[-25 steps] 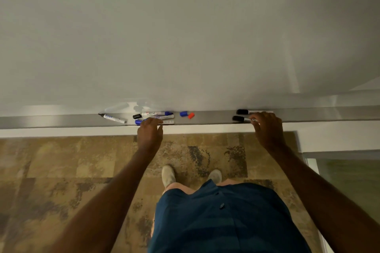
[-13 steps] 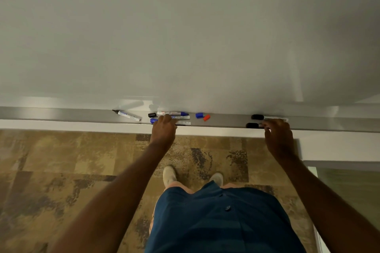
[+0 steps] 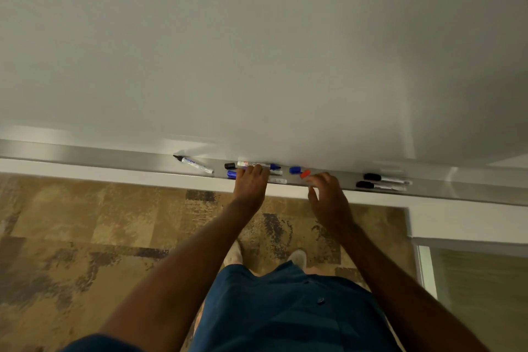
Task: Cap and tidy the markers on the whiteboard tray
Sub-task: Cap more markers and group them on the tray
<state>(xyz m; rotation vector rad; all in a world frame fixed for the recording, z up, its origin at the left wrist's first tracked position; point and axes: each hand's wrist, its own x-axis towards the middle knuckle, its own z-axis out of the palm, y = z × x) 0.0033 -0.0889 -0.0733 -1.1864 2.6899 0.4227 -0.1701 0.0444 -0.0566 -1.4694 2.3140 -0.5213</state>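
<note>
Light, stiff, smooth markers (image 3: pixel 258 164) lie on the whiteboard tray (image 3: pixel 114 155); they roll easily, so pinch mid-barrel. The left hand (image 3: pixel 251 183) presses closed fingers on them. The right hand (image 3: pixel 325 194), fingers loosely spread and empty, hovers just near the red cap (image 3: pixel 305 173).

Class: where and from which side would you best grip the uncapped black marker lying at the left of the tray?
Probably the black marker's white barrel, mid-length, pinched from above and the front. It lies flat and slanted, bare tip toward the whiteboard, so avoid that inky end.
</note>
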